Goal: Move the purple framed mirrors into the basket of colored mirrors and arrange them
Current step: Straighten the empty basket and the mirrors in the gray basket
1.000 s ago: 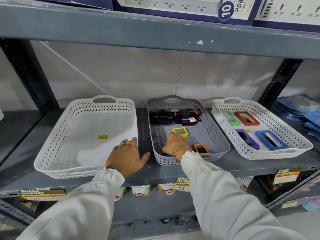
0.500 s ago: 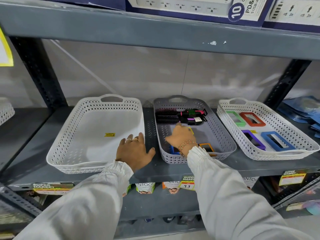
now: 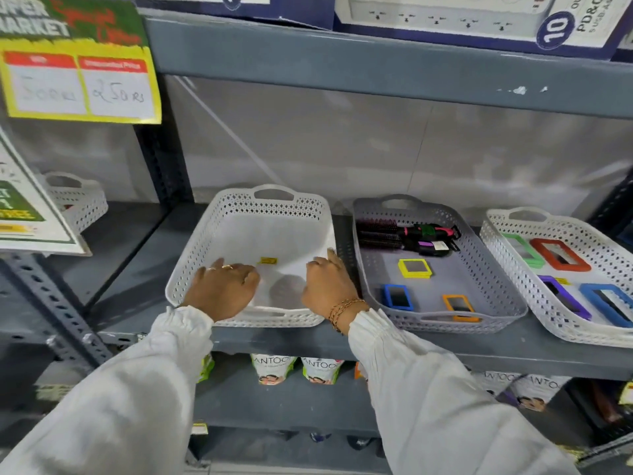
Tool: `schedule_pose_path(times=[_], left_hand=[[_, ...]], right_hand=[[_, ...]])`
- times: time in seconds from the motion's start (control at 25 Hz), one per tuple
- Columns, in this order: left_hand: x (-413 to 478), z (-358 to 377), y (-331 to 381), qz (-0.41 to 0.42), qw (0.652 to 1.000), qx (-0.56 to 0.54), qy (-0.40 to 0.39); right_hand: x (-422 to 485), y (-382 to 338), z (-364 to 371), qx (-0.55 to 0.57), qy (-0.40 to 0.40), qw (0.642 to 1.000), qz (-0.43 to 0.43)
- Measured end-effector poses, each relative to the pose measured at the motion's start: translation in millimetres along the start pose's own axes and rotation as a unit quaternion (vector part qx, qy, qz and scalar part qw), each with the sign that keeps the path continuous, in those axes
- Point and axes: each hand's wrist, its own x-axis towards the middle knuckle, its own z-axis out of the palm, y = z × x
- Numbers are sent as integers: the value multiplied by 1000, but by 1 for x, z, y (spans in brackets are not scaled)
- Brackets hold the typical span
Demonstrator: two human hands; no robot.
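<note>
A purple framed mirror (image 3: 565, 298) lies in the white basket of colored mirrors (image 3: 496, 234) at the far right, beside green (image 3: 524, 251), red (image 3: 560, 256) and blue (image 3: 606, 303) framed ones. My left hand (image 3: 222, 289) lies palm down over the near left part of an empty white basket (image 3: 239, 209), fingers spread, holding nothing. My right hand (image 3: 329, 286) rests at that basket's right rim with one finger pointing up along it. Both hands are far left of the purple mirror.
Between the two white baskets stands a grey basket (image 3: 445, 322) with hair brushes (image 3: 404, 234) and small yellow (image 3: 414, 268), blue (image 3: 397, 296) and orange (image 3: 459, 307) framed mirrors. Another white basket (image 3: 85, 204) sits left of the black shelf post (image 3: 161, 159). Price signs hang at the upper left.
My right hand left the grey basket and moved left to the empty white basket's right rim. My left hand moved from the shelf edge into that basket. The view swung left.
</note>
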Motion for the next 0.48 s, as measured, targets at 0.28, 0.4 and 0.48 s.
schedule_pose_path(times=[0.28, 0.4, 0.48], left_hand=[[-11, 2, -18, -44, 999, 28, 9], [-12, 3, -17, -39, 999, 27, 15], [-14, 4, -18, -35, 999, 36, 15]], right_hand=[[-7, 2, 5, 11, -26, 998, 57], [-13, 3, 7, 15, -25, 998, 61], [-14, 4, 9, 16, -23, 998, 64]])
